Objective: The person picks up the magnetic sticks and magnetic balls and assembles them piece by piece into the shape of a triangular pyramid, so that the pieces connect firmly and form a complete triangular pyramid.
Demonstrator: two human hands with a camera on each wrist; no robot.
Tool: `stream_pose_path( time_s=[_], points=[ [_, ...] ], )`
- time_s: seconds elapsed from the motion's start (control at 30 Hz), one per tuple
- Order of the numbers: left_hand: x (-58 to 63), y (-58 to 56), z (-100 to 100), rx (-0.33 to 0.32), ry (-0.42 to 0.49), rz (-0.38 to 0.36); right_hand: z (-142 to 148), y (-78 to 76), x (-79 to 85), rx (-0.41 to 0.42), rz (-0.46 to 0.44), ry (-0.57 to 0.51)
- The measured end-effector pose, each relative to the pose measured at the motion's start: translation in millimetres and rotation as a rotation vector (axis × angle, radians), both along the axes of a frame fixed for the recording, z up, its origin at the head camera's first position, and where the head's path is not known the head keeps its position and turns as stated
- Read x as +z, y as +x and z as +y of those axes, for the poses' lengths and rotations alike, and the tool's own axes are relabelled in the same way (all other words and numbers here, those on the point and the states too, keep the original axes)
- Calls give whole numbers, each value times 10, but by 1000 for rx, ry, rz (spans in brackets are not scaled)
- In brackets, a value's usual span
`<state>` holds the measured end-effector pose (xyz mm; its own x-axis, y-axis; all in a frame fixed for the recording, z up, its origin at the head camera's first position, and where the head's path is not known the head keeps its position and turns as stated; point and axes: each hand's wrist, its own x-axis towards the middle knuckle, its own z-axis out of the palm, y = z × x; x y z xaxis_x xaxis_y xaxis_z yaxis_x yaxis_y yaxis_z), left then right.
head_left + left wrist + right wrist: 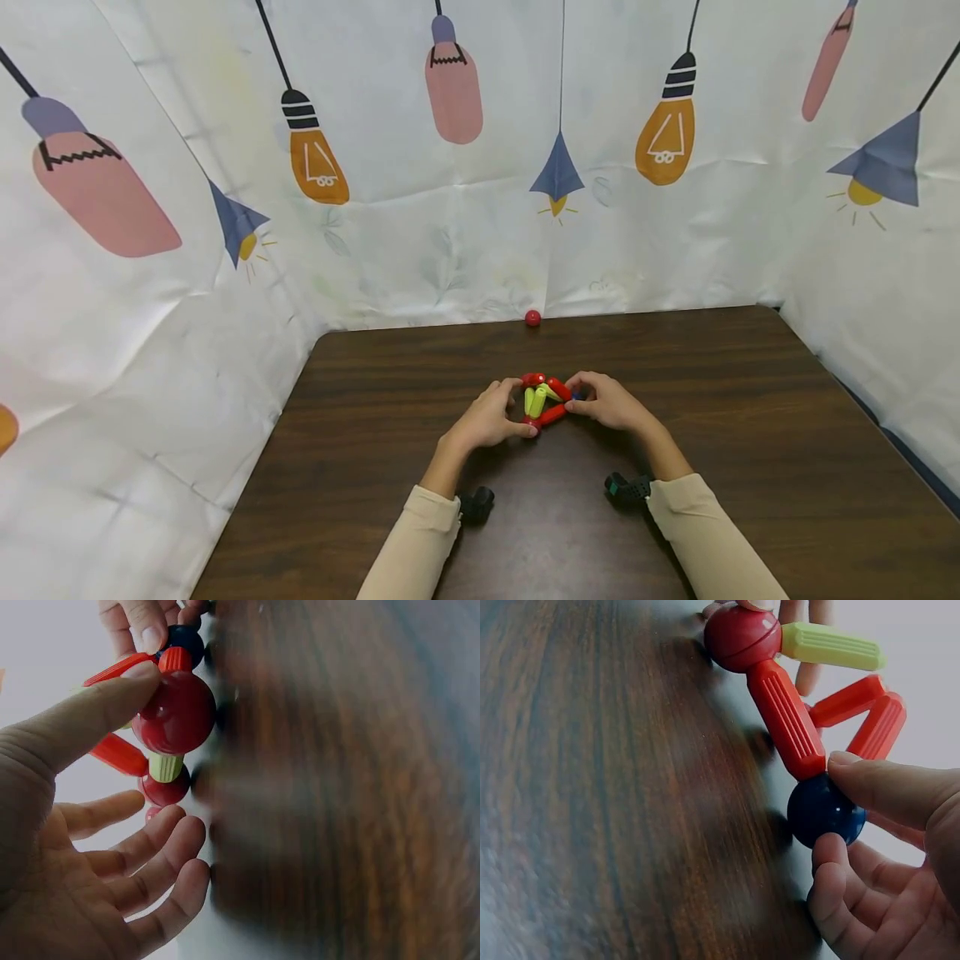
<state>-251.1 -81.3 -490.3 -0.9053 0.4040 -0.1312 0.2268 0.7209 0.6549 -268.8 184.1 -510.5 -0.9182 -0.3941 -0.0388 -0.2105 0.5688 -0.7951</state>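
Observation:
A small frame of magnetic sticks and balls stands on the table between the hands. Its red sticks (786, 720) and yellow-green sticks (832, 646) join at balls, some leaning up to a raised meeting point. My left hand (487, 417) spans the frame's left side: the thumb presses the near red ball (176, 712), and the index fingertip reaches a farther red ball (165, 786). The other left fingers are loosely bent. On the right, my right hand (607, 402) pinches the dark blue ball (825, 811) between thumb and fingers, where red sticks meet it.
A loose red ball (532, 318) sits at the far edge of the dark wood table (405, 367). White cloth (480, 250) printed with lamps hangs behind and along both sides. Each wrist wears a black camera, the left one (476, 506) close over the tabletop.

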Motion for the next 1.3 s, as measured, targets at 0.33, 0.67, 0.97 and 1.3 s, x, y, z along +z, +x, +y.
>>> stream_pose_path(
  time_s=[0.33, 0.67, 0.97, 1.3],
  points=[
    [-4, -98, -183, -33, 65, 25, -39, -2, -22, 37, -30, -27],
    [-56, -151, -225, -23, 77, 40, 24, -9, -14, 47, -51, -85],
    [-49, -159, -290, 9, 91, 35, 170, -46, -63, -6, -53, -117],
    [-73, -171, -437, 41, 144, -7, 181, -232, -51, -60, -78, -269]
  ],
)
